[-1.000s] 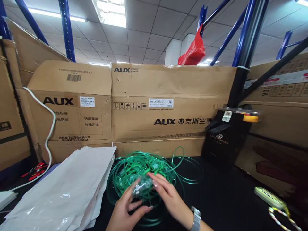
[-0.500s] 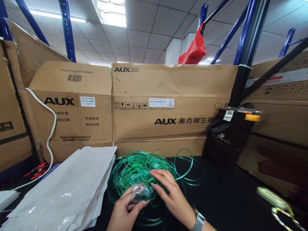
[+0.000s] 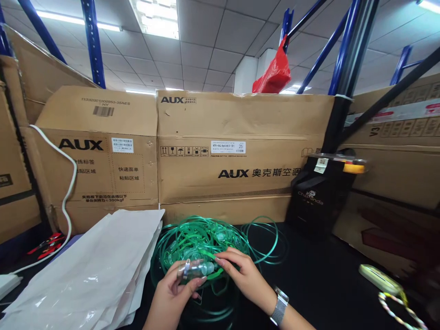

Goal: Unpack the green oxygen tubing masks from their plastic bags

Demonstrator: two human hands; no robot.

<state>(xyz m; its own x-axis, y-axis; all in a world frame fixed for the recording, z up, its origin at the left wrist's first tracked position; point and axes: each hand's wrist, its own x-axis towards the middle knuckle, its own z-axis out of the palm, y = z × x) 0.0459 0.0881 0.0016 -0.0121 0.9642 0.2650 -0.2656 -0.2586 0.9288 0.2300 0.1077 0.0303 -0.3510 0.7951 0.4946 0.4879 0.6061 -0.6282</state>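
Note:
In the head view my left hand [image 3: 175, 288] is closed around a small clear plastic cylinder [image 3: 194, 269], with a light ring at one end and a pale green end pointing right. My right hand [image 3: 240, 270] pinches a flat bright green strap [image 3: 216, 274] beside that green end. Behind and under both hands lies a tangled heap of thin green plastic tubing [image 3: 192, 231] with clear parts in it, on a black surface [image 3: 292, 293]. Loose loops of the tubing spread out on the right. A thin wire-like piece hangs below the left fingers.
White plastic bags [image 3: 89, 261] are stacked at the left. Cardboard boxes [image 3: 192, 178] wall off the back. A black bag [image 3: 309, 197] stands back right, near a rack post. A yellow-green case [image 3: 380, 277] with a beaded loop lies at the right. A white cable [image 3: 70, 188] runs down the left.
The clear cylinder has turned so its pale green end now points right. My right hand has lowered slightly, with its fingers closer together on the strap. The view has shifted slightly.

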